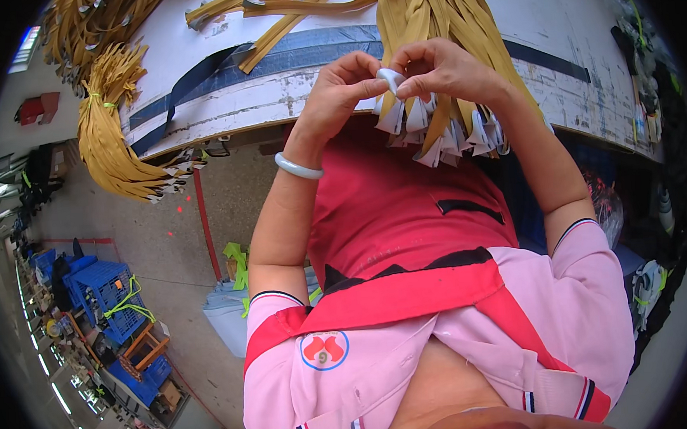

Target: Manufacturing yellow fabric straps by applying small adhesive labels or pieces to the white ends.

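Observation:
My left hand (346, 86) and my right hand (446, 73) meet over the near edge of the table, thumbs and fingertips pinched together. Between them they grip a small glossy white piece (390, 78), bent or folded; whether it is joined to a strap is hidden. Right behind my hands lies a thick bundle of yellow-brown flat straps (434, 12). Its pale grey-white ends (440, 135) hang over the table edge, just below my right hand.
On the white worn table (283, 93) lie loose straps (309, 6) and a dark blue band (197, 82). A second tied strap bundle (110, 141) hangs off the left edge. Blue crates (107, 293) stand on the floor at left, and a pale bag (224, 314) lies beside me.

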A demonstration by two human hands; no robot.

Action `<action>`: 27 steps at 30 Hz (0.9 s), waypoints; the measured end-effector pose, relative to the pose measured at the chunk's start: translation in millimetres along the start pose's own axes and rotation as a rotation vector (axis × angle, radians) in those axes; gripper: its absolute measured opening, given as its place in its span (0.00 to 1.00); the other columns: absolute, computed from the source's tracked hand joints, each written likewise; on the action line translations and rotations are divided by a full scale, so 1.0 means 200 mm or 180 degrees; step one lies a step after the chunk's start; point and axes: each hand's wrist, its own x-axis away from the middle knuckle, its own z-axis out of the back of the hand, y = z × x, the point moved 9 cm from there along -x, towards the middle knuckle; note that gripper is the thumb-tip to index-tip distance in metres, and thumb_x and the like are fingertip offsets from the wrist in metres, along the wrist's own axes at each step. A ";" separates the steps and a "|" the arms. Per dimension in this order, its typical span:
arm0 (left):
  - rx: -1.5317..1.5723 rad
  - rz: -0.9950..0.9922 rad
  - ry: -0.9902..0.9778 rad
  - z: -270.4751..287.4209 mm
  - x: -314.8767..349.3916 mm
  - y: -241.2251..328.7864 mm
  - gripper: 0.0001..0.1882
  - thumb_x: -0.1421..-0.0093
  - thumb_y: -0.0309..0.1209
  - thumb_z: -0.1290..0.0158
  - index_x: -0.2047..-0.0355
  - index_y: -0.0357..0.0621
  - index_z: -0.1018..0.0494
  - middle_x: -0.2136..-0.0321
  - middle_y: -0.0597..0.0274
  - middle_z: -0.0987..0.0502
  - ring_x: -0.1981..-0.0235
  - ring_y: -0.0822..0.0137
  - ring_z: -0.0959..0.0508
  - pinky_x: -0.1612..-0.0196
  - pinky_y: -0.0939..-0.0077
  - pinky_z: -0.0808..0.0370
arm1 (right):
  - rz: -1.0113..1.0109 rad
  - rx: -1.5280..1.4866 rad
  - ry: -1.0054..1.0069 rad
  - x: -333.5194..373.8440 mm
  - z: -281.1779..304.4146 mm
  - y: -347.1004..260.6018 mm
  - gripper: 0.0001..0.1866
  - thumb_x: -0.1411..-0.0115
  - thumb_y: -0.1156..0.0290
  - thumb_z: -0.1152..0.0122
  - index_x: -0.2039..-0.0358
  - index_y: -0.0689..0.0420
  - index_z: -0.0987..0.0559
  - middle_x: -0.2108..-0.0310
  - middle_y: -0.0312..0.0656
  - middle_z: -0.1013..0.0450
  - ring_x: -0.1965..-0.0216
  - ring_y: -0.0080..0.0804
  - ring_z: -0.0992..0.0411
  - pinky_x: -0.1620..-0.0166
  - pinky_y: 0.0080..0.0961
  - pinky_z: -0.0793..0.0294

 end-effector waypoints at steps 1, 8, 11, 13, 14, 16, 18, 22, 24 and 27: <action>0.0071 0.0026 0.0012 -0.01 0.00 0.00 0.08 0.43 0.22 0.40 0.63 0.40 0.26 0.61 0.62 0.21 0.58 0.72 0.23 0.50 0.78 0.28 | -0.0045 0.0028 -0.0070 -0.01 0.00 0.01 0.12 0.45 0.66 0.30 0.67 0.58 0.22 0.74 0.31 0.26 0.75 0.14 0.32 0.72 0.13 0.32; -0.0425 -0.0050 0.0233 -0.04 0.01 0.09 0.08 0.46 0.21 0.37 0.66 0.38 0.24 0.67 0.63 0.20 0.63 0.74 0.22 0.58 0.80 0.23 | 0.0271 -0.0519 0.0125 -0.01 0.03 -0.01 0.09 0.45 0.69 0.31 0.71 0.57 0.22 0.77 0.30 0.27 0.76 0.14 0.31 0.73 0.13 0.32; -0.0241 -0.0252 0.0409 -0.02 0.03 0.09 0.07 0.45 0.22 0.38 0.68 0.36 0.25 0.66 0.59 0.20 0.63 0.72 0.21 0.62 0.78 0.22 | 0.0117 -0.0364 0.0315 -0.01 0.03 0.01 0.07 0.44 0.72 0.34 0.73 0.57 0.24 0.76 0.30 0.28 0.75 0.14 0.30 0.72 0.12 0.31; -0.0840 -0.0360 0.0941 0.02 0.05 0.10 0.06 0.46 0.19 0.40 0.70 0.35 0.27 0.69 0.58 0.21 0.69 0.72 0.22 0.69 0.75 0.23 | 0.0111 0.0255 0.0807 -0.02 0.04 0.05 0.07 0.43 0.75 0.36 0.74 0.59 0.26 0.74 0.33 0.28 0.76 0.18 0.30 0.73 0.16 0.31; -0.0836 -0.0358 0.0946 -0.01 0.05 0.09 0.06 0.46 0.19 0.40 0.70 0.35 0.27 0.69 0.58 0.21 0.69 0.72 0.22 0.69 0.75 0.23 | 0.0106 0.0254 0.0803 -0.03 0.01 0.07 0.07 0.43 0.75 0.36 0.74 0.59 0.26 0.74 0.33 0.28 0.76 0.18 0.30 0.73 0.16 0.31; -0.3437 -0.1658 0.1583 -0.15 0.11 0.28 0.07 0.46 0.15 0.44 0.70 0.39 0.27 0.74 0.68 0.26 0.74 0.72 0.22 0.70 0.79 0.23 | 0.1334 0.2039 0.1782 0.04 -0.02 -0.13 0.06 0.43 0.76 0.38 0.73 0.61 0.27 0.72 0.38 0.30 0.76 0.24 0.30 0.72 0.20 0.30; -0.3421 -0.1810 0.1699 -0.15 0.10 0.27 0.09 0.47 0.13 0.47 0.68 0.39 0.28 0.74 0.69 0.28 0.75 0.75 0.24 0.72 0.81 0.23 | 0.1469 0.2162 0.1973 0.05 -0.04 -0.14 0.06 0.44 0.73 0.39 0.70 0.58 0.27 0.72 0.44 0.30 0.76 0.40 0.28 0.72 0.32 0.29; -0.1548 -0.0896 0.1441 -0.01 0.08 0.20 0.16 0.44 0.14 0.48 0.55 0.38 0.27 0.73 0.68 0.29 0.73 0.76 0.23 0.70 0.83 0.22 | 0.1736 0.1824 0.1929 0.09 -0.01 -0.18 0.05 0.42 0.74 0.38 0.70 0.59 0.26 0.73 0.41 0.31 0.75 0.36 0.27 0.72 0.28 0.29; -0.1057 -0.0282 0.0776 0.00 0.07 0.13 0.16 0.44 0.18 0.43 0.54 0.37 0.27 0.71 0.63 0.27 0.73 0.76 0.22 0.71 0.83 0.22 | 0.1577 0.1145 0.1512 0.07 0.00 -0.14 0.05 0.39 0.73 0.38 0.69 0.59 0.25 0.75 0.37 0.31 0.76 0.26 0.27 0.73 0.24 0.30; -0.1455 -0.0442 0.0715 0.03 0.08 0.14 0.09 0.43 0.21 0.41 0.61 0.35 0.24 0.72 0.63 0.25 0.73 0.76 0.23 0.70 0.82 0.22 | 0.0950 0.0097 0.1449 0.05 0.03 -0.01 0.08 0.36 0.69 0.40 0.68 0.61 0.25 0.77 0.33 0.30 0.75 0.18 0.29 0.73 0.20 0.31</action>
